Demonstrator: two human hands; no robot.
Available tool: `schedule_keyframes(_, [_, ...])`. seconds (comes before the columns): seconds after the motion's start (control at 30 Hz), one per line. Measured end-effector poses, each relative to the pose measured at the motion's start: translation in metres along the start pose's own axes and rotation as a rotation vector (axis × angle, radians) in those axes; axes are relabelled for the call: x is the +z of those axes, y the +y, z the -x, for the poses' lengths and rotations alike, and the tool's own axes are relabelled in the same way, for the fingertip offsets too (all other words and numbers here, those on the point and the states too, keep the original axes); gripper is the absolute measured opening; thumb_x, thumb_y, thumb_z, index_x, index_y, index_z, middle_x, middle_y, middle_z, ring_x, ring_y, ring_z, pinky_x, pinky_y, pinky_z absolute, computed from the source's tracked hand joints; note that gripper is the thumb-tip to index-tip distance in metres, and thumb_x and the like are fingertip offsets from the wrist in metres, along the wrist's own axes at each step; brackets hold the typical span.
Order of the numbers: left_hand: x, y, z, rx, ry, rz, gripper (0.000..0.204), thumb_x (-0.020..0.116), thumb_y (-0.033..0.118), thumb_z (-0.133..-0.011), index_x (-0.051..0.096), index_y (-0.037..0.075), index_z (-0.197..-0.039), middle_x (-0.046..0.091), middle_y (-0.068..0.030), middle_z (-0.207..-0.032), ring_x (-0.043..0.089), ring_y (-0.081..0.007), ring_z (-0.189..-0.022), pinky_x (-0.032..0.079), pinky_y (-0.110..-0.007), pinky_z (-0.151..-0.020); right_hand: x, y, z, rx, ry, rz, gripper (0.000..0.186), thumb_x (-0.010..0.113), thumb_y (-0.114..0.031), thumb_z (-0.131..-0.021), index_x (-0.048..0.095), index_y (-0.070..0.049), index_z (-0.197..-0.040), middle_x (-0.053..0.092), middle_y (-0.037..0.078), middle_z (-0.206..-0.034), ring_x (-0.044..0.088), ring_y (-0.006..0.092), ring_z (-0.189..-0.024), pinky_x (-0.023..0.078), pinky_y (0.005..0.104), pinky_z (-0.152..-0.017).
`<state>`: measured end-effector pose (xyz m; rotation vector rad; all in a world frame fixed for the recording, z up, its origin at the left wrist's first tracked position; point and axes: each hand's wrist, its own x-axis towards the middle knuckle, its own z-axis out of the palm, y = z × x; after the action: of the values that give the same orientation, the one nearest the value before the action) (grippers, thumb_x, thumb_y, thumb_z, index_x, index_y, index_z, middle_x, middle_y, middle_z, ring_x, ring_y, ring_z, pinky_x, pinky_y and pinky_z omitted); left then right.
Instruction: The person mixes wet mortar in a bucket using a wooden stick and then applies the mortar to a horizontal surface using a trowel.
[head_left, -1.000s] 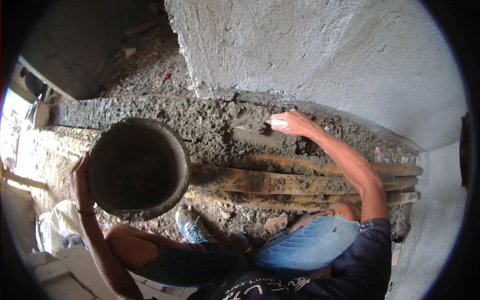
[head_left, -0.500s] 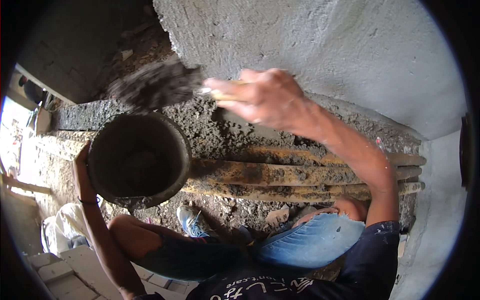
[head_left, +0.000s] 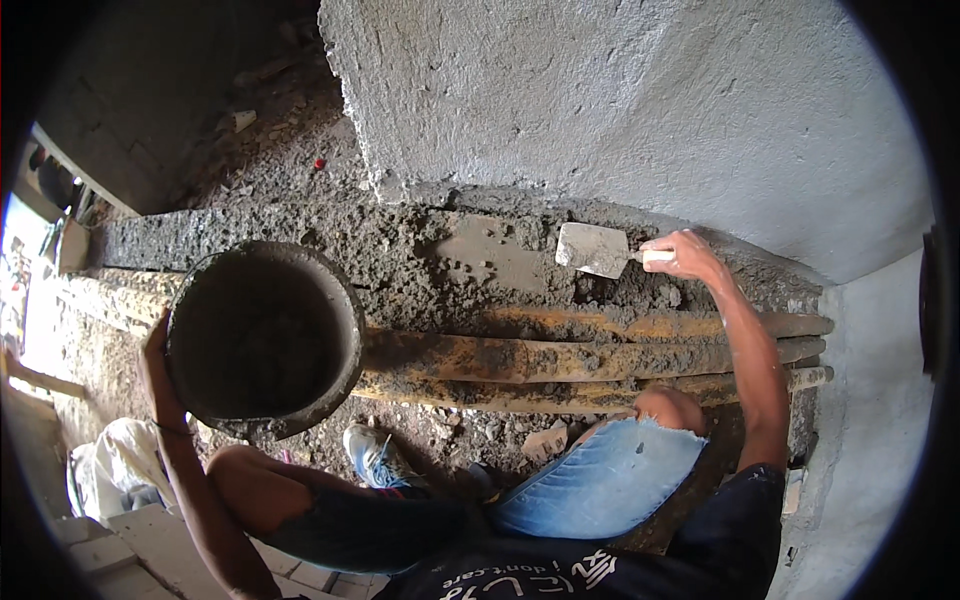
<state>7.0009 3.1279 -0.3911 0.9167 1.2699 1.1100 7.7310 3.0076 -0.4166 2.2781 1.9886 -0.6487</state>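
A dark, mortar-caked bucket point(head_left: 330, 300) is tipped so its mouth faces me. My left hand point(head_left: 155, 362) holds its left side, the fingers partly hidden by the bucket wall. Inside, the bottom is dark and I cannot make out how much mortar it holds. My right hand point(head_left: 688, 256) is closed around the pale handle of a trowel point(head_left: 592, 249). The trowel's broad blade, smeared with grey, is over the wet mortar point(head_left: 400, 262) at the foot of the plastered wall point(head_left: 600, 110).
Several yellow, mortar-spattered poles point(head_left: 590, 357) run across in front of my knees. A smooth grey flat piece point(head_left: 495, 250) lies amid the mortar. Rubble covers the ground near my shoe point(head_left: 375, 455). A white sack point(head_left: 122, 455) sits at left, and another wall point(head_left: 870, 400) stands at right.
My right hand has swung from near the bucket to the right with the trowel, which was a dark blur before. The bucket has shifted slightly left and down in view, still in my left hand.
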Motion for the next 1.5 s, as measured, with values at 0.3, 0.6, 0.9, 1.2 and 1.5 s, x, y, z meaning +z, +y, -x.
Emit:
schedule_keyframes(0.3, [0.014,0.008,0.008,0.160,0.104,-0.211,0.034,0.043,0.028,-0.094,0.062,0.001,-0.104,0.065,-0.0040,-0.094,0.058,-0.0092,-0.083,0.047,-0.024,-0.079,0.050,-0.085,-0.102,-0.198,-0.051,0.090,0.039,0.067,-0.038,-0.079,0.063,-0.023,-0.115,0.068,0.007,-0.075,0.059,0.0149,-0.056,0.049,0.0312,-0.054])
schedule_keyframes(0.6, [0.009,0.003,0.004,0.121,0.071,-0.143,0.037,0.047,0.031,-0.093,0.061,0.000,-0.107,0.065,-0.0057,-0.098,0.060,-0.0126,-0.087,0.048,-0.027,-0.082,0.013,-0.066,-0.079,-0.451,0.168,0.305,0.038,0.062,-0.039,-0.083,0.059,-0.025,-0.119,0.065,0.005,-0.073,0.052,0.0131,-0.050,0.044,0.0253,-0.042])
schedule_keyframes(0.9, [-0.006,-0.002,-0.010,0.111,-0.065,-0.061,0.039,0.044,0.029,-0.093,0.058,0.000,-0.115,0.063,-0.0072,-0.105,0.058,-0.0138,-0.096,0.045,-0.028,-0.090,0.063,0.025,-0.029,-0.067,0.316,0.224,0.048,0.059,-0.043,-0.084,0.049,-0.030,-0.129,0.062,0.013,-0.106,0.064,0.0270,-0.082,0.056,0.0406,-0.071])
schedule_keyframes(1.2, [-0.035,-0.022,-0.022,0.373,0.091,-0.365,0.040,0.043,0.028,-0.094,0.055,-0.001,-0.119,0.061,-0.0078,-0.109,0.056,-0.0140,-0.099,0.043,-0.028,-0.092,0.091,0.037,-0.025,-0.265,0.329,-0.126,0.046,0.068,-0.030,-0.080,0.057,-0.013,-0.120,0.068,0.015,-0.089,0.067,0.0267,-0.074,0.054,0.0362,-0.065])
schedule_keyframes(1.5, [-0.006,-0.001,-0.006,0.104,0.010,-0.083,0.037,0.043,0.027,-0.094,0.058,-0.001,-0.113,0.061,-0.0081,-0.108,0.056,-0.0139,-0.096,0.045,-0.028,-0.089,0.095,0.012,0.031,-0.015,-0.087,-0.135,0.046,0.066,-0.032,-0.081,0.058,-0.006,-0.118,0.068,0.017,-0.087,0.065,0.0257,-0.063,0.055,0.0354,-0.064])
